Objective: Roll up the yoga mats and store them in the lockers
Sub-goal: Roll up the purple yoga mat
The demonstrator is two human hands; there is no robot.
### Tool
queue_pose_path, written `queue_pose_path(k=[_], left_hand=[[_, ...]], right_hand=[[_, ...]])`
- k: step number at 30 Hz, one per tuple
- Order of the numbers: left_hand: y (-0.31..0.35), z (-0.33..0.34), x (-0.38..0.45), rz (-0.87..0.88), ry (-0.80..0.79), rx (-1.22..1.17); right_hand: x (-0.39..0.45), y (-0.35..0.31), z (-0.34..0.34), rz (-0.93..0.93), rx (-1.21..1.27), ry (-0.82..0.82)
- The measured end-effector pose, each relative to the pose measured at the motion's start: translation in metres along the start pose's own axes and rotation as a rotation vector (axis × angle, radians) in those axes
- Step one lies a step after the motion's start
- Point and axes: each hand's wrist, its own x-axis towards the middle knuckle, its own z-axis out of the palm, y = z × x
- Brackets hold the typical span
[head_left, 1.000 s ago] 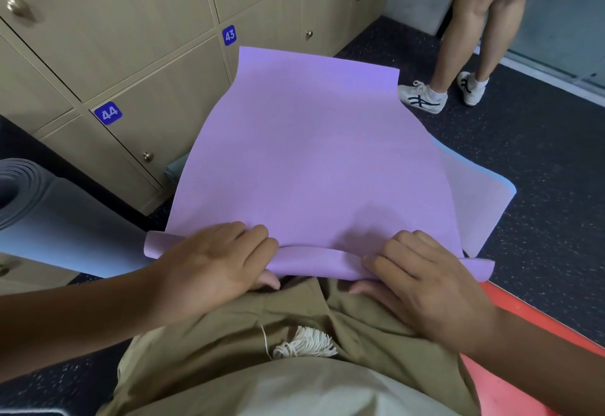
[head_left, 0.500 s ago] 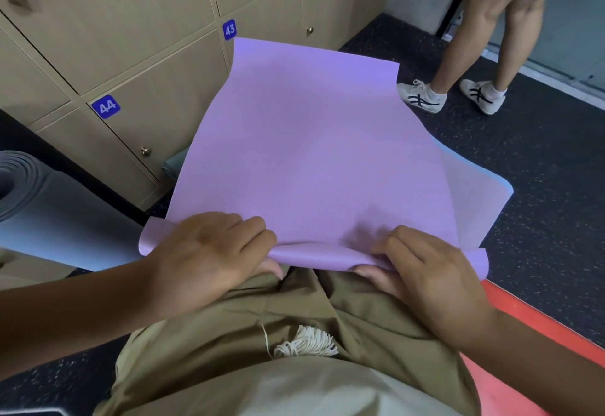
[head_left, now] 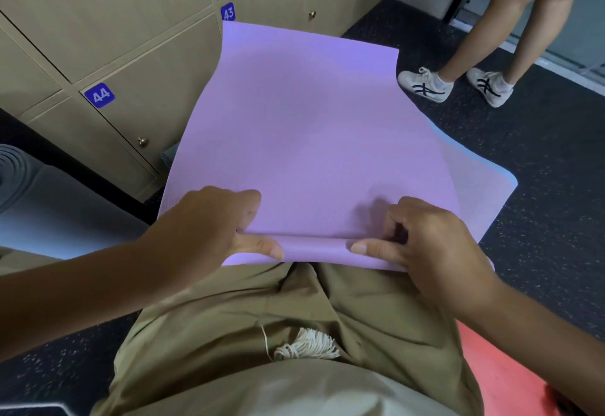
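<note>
**Purple mat, first fold**

Lockers (head_left: pixel 108 39) numbered 42 to 44 back the purple mat (head_left: pixel 311 140), which hides a blue mat (head_left: pixel 484 186). Left hand (head_left: pixel 209 229) and right hand (head_left: pixel 429 245) pinch its rolled near edge; fingertips partly hidden.

A dark speckled floor (head_left: pixel 540 186) is seen, bordered by a red strip (head_left: pixel 501 370) at the near right. On it, a pale blue mat (head_left: pixel 474 186) is spread, a purple mat (head_left: pixel 311 140) laid over it. White sneakers (head_left: pixel 425 86) are planted beyond.
</note>
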Motion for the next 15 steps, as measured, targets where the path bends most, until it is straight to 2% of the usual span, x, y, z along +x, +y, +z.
queue_pose_path(k=[3, 7, 11, 15], left_hand=[[-0.002, 0.003, -0.002, 0.164, 0.052, 0.135], [-0.005, 0.005, -0.002, 0.334, 0.160, 0.295], [-0.007, 0.009, -0.002, 0.517, 0.373, 0.410], [-0.014, 0.010, 0.007, 0.589, 0.418, 0.406]], right_hand=[[0.005, 0.002, 0.002, -0.010, -0.016, -0.009], [0.016, 0.012, 0.006, -0.164, -0.089, 0.031], [0.023, 0.018, 0.005, -0.136, 0.042, -0.043], [0.028, 0.023, 0.003, -0.148, 0.200, -0.106]])
